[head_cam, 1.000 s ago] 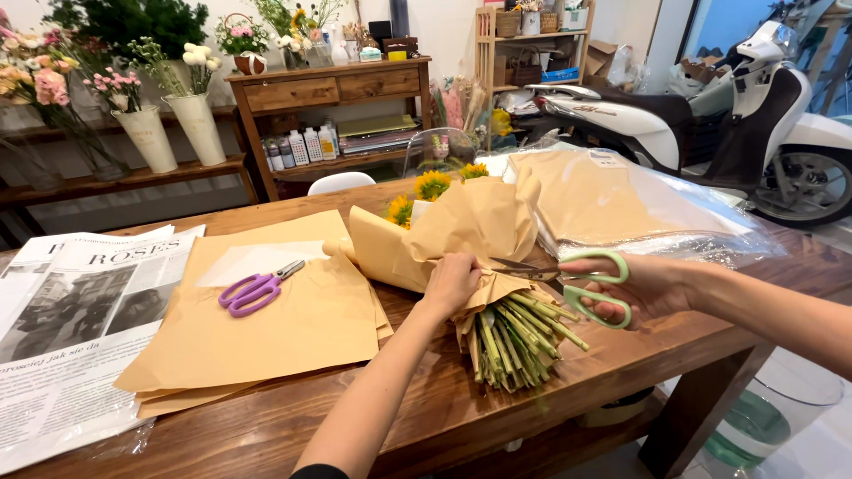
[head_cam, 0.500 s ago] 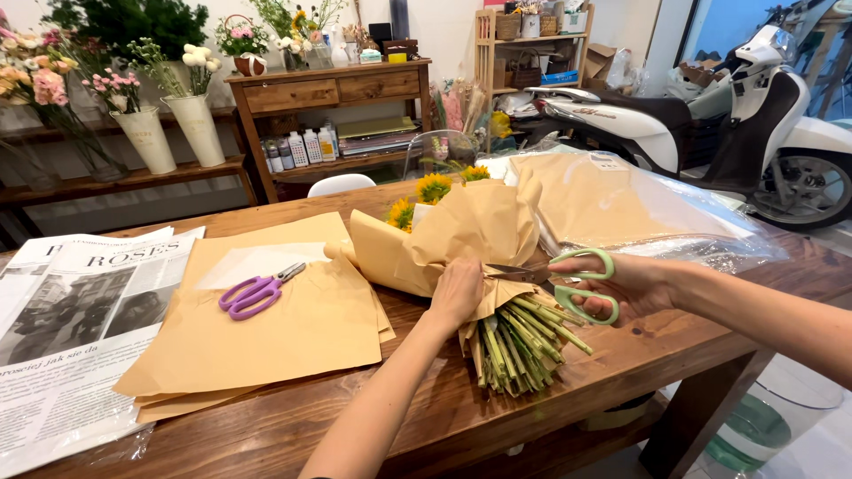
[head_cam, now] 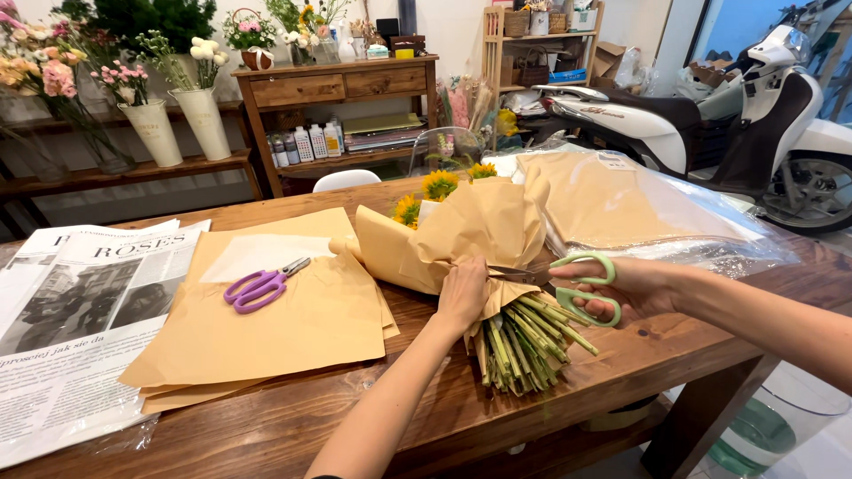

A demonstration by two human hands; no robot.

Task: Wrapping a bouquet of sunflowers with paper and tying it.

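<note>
Bundle of cut green stems nearest, ends splayed past counter edge; stiff but snappable. Left hand clamped over neck of kraft-paper-wrapped sunflower bouquet, lying on its side mid-counter. Paper light, creases easily; blooms fragile, so best gripped at neck, not heads. Right hand closed through loops of green-handled scissors, blades at wrap beside left hand. Left of that: stack of kraft sheets, purple-handled scissors on top, untouched. Farther back: clear-sleeved paper pack.

Bare tabletop beside stems; purple scissors leftward.
</note>
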